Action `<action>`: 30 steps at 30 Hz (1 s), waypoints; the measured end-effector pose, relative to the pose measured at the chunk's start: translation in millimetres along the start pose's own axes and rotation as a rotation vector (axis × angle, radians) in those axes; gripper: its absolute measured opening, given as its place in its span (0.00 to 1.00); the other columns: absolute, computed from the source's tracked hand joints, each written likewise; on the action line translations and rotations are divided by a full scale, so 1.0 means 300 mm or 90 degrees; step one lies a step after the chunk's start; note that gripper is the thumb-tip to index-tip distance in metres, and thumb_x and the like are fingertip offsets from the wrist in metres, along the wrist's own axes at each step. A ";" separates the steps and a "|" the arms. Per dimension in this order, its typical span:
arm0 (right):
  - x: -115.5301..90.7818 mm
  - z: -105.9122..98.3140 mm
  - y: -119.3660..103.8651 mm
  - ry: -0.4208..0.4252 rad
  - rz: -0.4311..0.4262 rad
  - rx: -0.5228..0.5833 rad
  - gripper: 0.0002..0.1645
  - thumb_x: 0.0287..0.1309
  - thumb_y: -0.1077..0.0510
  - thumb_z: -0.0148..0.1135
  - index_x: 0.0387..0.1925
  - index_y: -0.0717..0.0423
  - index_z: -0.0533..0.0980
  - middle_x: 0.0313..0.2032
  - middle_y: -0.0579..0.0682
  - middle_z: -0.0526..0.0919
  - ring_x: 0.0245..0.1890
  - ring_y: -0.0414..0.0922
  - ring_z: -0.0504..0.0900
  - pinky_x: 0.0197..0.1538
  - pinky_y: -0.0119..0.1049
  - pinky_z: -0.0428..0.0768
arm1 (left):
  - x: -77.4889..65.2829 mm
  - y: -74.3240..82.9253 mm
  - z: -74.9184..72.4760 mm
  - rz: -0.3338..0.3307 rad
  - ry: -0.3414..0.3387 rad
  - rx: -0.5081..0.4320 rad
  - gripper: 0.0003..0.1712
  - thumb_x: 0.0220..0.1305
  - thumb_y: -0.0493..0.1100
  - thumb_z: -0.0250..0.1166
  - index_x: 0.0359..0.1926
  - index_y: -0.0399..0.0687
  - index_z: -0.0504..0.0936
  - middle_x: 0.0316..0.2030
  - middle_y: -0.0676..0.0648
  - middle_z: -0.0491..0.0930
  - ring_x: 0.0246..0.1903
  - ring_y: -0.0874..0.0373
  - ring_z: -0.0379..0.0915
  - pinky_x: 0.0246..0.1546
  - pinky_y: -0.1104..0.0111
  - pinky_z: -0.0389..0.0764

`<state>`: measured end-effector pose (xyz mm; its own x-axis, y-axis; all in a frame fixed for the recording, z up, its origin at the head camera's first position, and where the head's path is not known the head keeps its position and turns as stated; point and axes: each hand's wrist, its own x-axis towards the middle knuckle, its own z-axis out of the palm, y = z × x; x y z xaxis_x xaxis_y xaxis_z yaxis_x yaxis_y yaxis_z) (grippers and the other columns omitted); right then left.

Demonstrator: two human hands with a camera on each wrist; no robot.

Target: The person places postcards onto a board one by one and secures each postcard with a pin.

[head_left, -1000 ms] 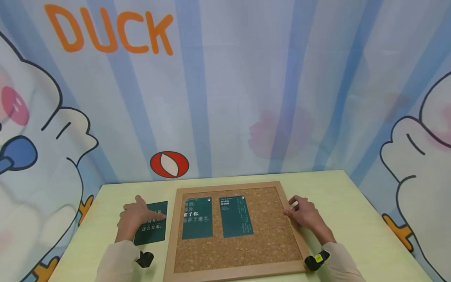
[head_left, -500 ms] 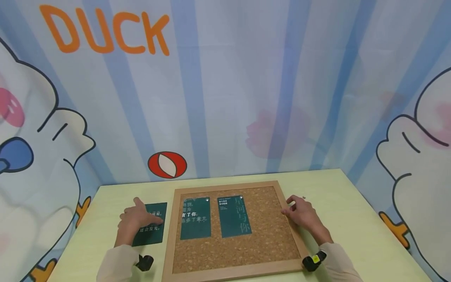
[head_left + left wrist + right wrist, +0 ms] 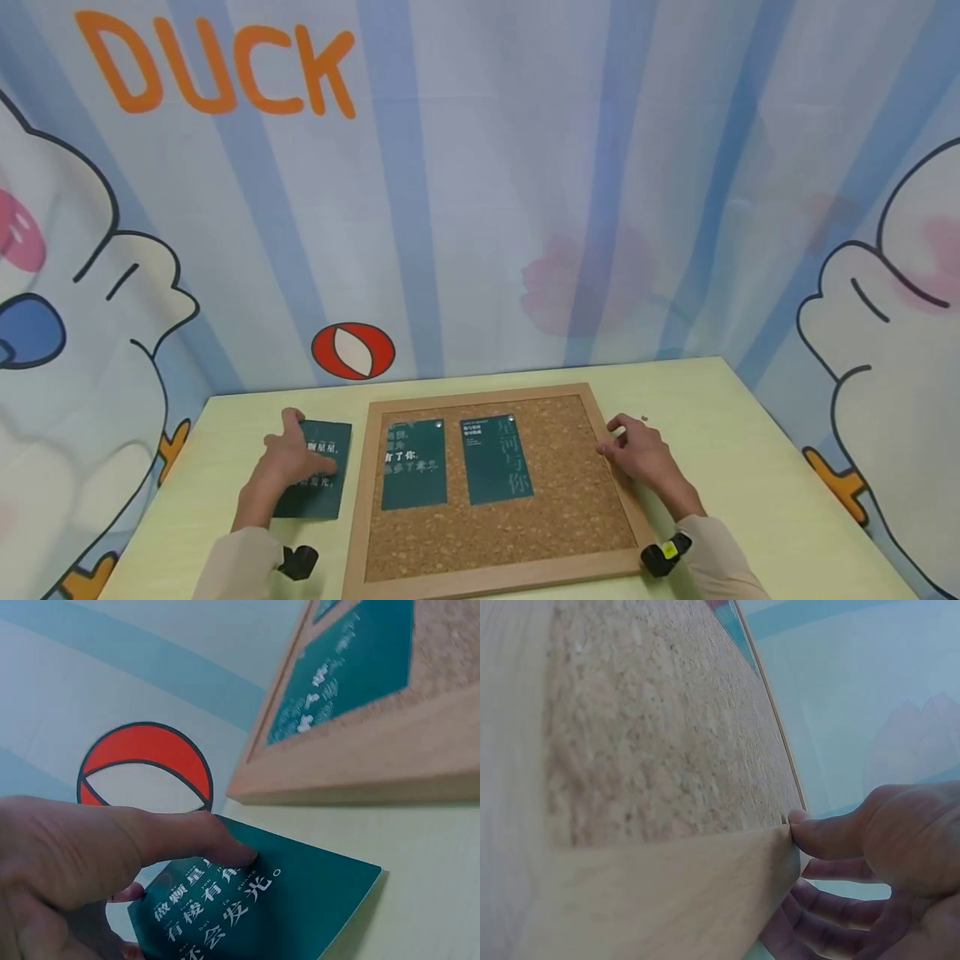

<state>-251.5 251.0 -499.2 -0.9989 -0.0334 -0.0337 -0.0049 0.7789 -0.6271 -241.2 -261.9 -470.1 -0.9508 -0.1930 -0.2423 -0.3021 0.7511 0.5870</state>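
My left hand (image 3: 285, 462) holds a dark green card (image 3: 322, 492) with white writing, left of the cork board (image 3: 577, 500). In the left wrist view the thumb lies across the printed face (image 3: 307, 892), and other fingers are at the card's far edge, partly hidden. A shadow shows under the card's corner, so it stands slightly off the table. My right hand (image 3: 648, 458) grips the board's right wooden frame, thumb on top and fingers along the outer side. Two green cards, one left (image 3: 415, 479) and one middle (image 3: 495, 471), are fixed to the cork by small white pins.
The pale yellow table (image 3: 765, 500) carries the board. A small dark speck (image 3: 644, 418) lies beyond my right hand. Behind stands a striped blue backdrop (image 3: 495, 208) with cartoon figures and orange lettering.
My left hand has shifted a little left, and its fingers have come round the left edge of the card, which has risen and turned slightly. The right hand stays on the frame.
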 end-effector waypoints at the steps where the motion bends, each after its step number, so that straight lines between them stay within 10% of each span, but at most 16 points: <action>1: 0.000 -0.001 0.001 0.000 0.002 0.000 0.23 0.67 0.58 0.69 0.56 0.69 0.74 0.35 0.54 0.82 0.28 0.46 0.79 0.31 0.43 0.79 | -0.001 0.009 -0.006 0.011 -0.003 -0.002 0.55 0.56 0.43 0.76 0.67 0.37 0.43 0.52 0.18 0.58 0.45 0.25 0.70 0.50 0.33 0.74; 17: 0.004 0.000 -0.005 0.003 0.008 0.009 0.22 0.67 0.58 0.70 0.55 0.68 0.75 0.35 0.55 0.83 0.30 0.47 0.80 0.33 0.45 0.80 | -0.019 0.239 0.042 0.111 0.074 -0.075 0.51 0.56 0.36 0.76 0.69 0.37 0.49 0.57 0.24 0.67 0.55 0.29 0.67 0.54 0.34 0.76; 30: 0.004 -0.003 0.001 0.002 0.023 0.013 0.22 0.66 0.58 0.70 0.54 0.66 0.75 0.35 0.54 0.82 0.31 0.48 0.79 0.34 0.45 0.80 | -0.017 0.449 0.244 0.230 0.057 -0.157 0.51 0.57 0.34 0.77 0.71 0.41 0.52 0.61 0.29 0.71 0.57 0.35 0.72 0.58 0.40 0.77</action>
<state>-252.6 251.7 -498.7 -0.9985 -0.0033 -0.0543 0.0323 0.7667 -0.6412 -272.0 -113.6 -446.4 -0.9973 -0.0080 0.0731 0.0531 0.6090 0.7914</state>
